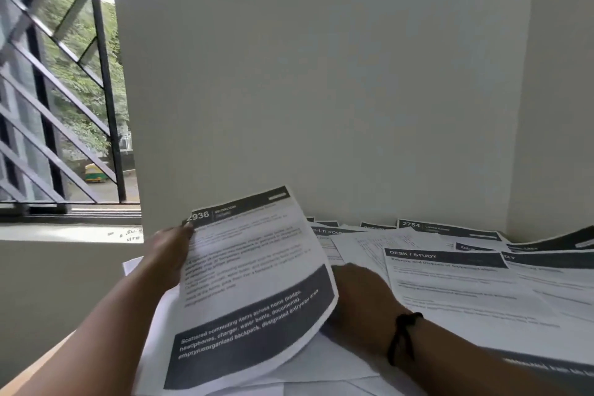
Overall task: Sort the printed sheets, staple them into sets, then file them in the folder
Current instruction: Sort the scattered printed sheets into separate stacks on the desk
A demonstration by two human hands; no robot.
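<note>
The counter shows a bare wooden strip only at its near left edge; a grey wall closes the back and right. The left hand pinches the upper left edge of a printed sheet, lifted and tilted, header pointing away. The right hand lies partly behind it, grip unclear. Loose sheets overlap across the rest. A barred window stands left.

The left hand is pinching sheet 2936 by its top corner — lifted, curling — while the right hand is resting on spread sheets.
</note>
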